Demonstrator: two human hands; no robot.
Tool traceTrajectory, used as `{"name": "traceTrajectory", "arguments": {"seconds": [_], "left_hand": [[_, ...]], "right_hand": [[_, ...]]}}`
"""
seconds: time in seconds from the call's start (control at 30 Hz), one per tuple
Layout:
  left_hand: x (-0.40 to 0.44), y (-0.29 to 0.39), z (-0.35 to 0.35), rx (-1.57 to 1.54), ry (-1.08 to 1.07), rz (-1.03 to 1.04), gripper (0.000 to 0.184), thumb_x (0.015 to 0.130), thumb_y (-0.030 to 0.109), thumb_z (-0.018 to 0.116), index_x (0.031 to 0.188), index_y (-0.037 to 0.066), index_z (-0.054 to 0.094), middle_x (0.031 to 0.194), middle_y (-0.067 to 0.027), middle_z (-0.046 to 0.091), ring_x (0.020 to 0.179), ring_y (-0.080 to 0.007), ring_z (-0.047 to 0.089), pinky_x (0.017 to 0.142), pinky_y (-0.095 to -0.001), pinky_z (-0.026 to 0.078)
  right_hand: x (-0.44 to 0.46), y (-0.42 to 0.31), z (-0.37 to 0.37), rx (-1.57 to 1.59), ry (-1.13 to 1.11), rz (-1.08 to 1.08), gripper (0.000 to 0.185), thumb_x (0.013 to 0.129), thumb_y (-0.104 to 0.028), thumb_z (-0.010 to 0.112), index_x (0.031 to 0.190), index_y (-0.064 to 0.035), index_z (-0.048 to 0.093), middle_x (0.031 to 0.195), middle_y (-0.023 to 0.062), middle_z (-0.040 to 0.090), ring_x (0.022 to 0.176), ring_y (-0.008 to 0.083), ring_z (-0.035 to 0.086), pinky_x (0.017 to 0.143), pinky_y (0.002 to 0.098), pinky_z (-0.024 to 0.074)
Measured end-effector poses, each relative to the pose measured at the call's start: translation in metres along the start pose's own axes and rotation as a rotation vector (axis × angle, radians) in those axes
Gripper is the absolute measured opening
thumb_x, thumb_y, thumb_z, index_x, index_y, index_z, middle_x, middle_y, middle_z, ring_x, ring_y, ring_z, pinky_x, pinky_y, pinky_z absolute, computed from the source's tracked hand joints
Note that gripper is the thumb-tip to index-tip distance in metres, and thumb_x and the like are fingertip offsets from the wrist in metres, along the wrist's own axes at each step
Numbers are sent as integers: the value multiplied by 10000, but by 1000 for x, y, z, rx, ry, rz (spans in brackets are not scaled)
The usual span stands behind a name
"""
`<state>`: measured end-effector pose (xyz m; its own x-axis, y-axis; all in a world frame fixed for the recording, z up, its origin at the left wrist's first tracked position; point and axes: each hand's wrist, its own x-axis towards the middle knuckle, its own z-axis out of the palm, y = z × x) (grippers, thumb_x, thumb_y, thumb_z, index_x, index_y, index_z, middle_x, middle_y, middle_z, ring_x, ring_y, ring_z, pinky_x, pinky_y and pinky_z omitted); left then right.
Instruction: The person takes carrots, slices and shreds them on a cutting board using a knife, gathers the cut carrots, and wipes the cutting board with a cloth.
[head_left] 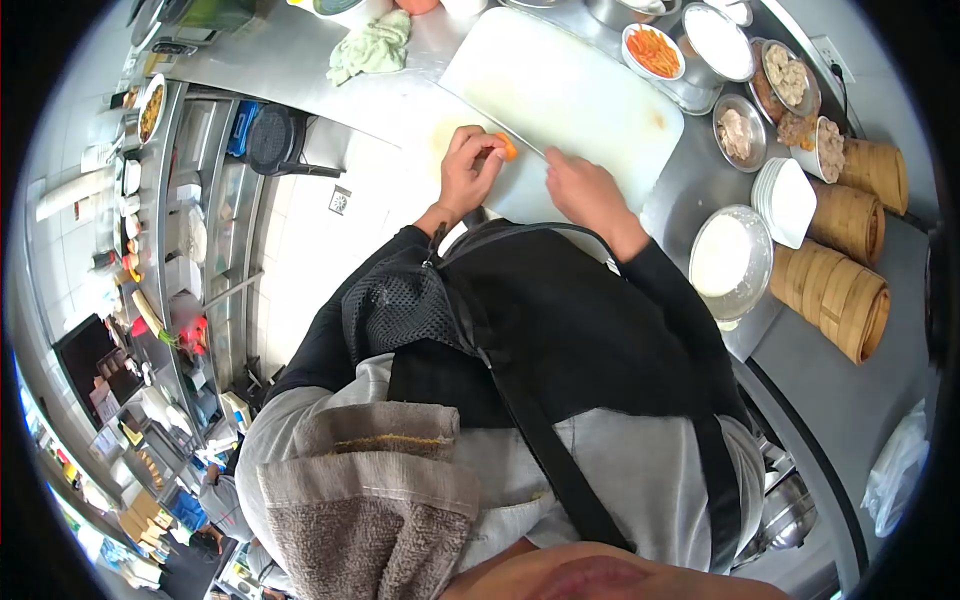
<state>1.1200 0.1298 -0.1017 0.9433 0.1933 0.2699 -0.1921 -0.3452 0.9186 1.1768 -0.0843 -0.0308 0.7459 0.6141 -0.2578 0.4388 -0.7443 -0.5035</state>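
A white cutting board (590, 95) lies on the steel counter at the top of the head view. My left hand (466, 168) is closed around a short orange piece of carrot (507, 147) at the board's near side. My right hand (588, 192) grips a knife (518, 134); its handle is hidden in my fist. Seen almost edge-on, the thin blade slants up and left across the board, right beside the carrot. I cannot tell whether the edge touches it.
A bowl of shredded carrot (654, 52) stands past the board's far right corner. Farther right are a metal bowl of pale food (738, 132), stacked white dishes (782, 200), a bowl of white contents (730, 262) and bamboo steamers (830, 300). A green cloth (370, 48) lies upper left.
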Motion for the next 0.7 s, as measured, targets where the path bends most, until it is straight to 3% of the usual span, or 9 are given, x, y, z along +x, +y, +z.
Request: {"name": "traceTrajectory", "arguments": {"seconds": [0.2, 0.7], "left_hand": [[2, 10, 2, 114, -10, -8, 114, 879, 47, 701, 981, 43, 650, 1055, -84, 594, 790, -167, 666, 679, -276, 564], [-4, 2, 4, 184, -10, 75, 163, 877, 34, 717, 1028, 14, 659, 1064, -119, 581, 816, -179, 669, 716, -292, 575]], "right_hand": [[-80, 0, -51, 16, -11, 28, 185, 989, -163, 538, 1161, -94, 547, 810, 191, 608, 747, 426, 621, 652, 519, 495], [-129, -2, -55, -88, -6, 121, 234, 960, -187, 571, 1187, -146, 529, 790, 187, 590, 665, 423, 637, 576, 510, 524]]}}
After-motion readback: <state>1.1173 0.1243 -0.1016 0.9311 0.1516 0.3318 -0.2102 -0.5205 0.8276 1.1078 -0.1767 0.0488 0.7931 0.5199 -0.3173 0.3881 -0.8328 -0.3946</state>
